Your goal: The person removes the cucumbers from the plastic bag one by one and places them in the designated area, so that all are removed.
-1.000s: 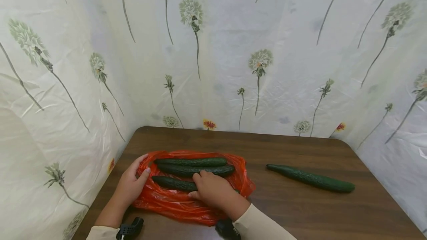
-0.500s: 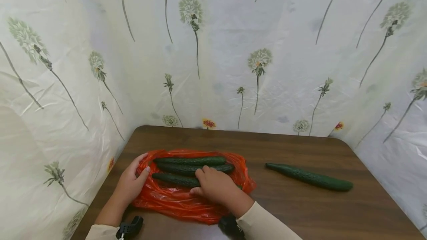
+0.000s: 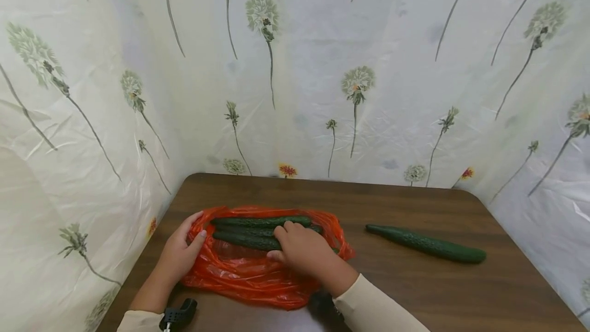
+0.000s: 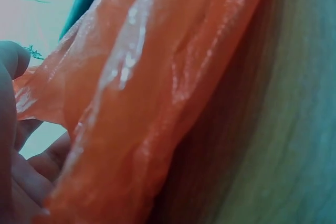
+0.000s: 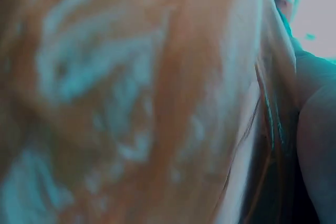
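A red plastic bag [image 3: 249, 281] lies spread on the left half of the table, with three dark green cucumbers side by side on it. My left hand [image 3: 177, 257] holds the bag's left edge between thumb and fingers; in the left wrist view the bag [image 4: 131, 98] passes beside the fingers [image 4: 47, 156]. Curled over the nearest cucumber [image 3: 244, 240] is my right hand [image 3: 306, 252], its fingertips by the middle one; that cucumber's right part is hidden under the hand. The right wrist view is mostly blurred bag [image 5: 157, 98], the hand [image 5: 320, 124] at its right edge.
Another cucumber [image 3: 426, 244] lies alone on the brown wooden table [image 3: 415, 296], right of the bag. A pale sheet with dandelion prints [image 3: 304, 65] stands behind the table and along both sides. Black wrist straps are on both wrists.
My right hand has moved slightly right and away from me, and the nearest cucumber has shifted with it, up against the middle one. My left hand stays at the bag's edge.
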`<state>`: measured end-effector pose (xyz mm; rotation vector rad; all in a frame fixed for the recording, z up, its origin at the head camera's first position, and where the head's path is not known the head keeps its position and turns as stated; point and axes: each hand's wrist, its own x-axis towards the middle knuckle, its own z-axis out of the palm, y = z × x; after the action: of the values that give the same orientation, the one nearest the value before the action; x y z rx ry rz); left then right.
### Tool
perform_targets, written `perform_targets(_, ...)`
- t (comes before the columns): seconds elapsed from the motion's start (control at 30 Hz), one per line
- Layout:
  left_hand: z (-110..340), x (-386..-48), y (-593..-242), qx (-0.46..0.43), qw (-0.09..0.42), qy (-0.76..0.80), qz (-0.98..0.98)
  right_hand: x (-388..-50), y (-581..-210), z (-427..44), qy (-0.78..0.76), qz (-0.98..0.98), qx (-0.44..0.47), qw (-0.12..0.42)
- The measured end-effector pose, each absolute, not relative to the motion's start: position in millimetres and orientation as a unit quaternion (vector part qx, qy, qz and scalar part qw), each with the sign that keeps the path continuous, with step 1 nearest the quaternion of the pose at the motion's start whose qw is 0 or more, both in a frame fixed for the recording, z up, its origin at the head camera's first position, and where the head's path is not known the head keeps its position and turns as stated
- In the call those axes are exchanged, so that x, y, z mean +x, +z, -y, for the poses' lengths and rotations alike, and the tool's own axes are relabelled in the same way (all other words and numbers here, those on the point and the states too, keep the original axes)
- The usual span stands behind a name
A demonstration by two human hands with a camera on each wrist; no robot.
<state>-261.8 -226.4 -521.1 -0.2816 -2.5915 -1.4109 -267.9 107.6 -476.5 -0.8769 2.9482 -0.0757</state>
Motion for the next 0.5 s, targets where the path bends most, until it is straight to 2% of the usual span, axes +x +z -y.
perform_targets(0.5,225,-261,-519,-0.087,0.075,-0.479,0.87,-275,-454,-127,-0.015,-0.961,-0.276,-0.003)
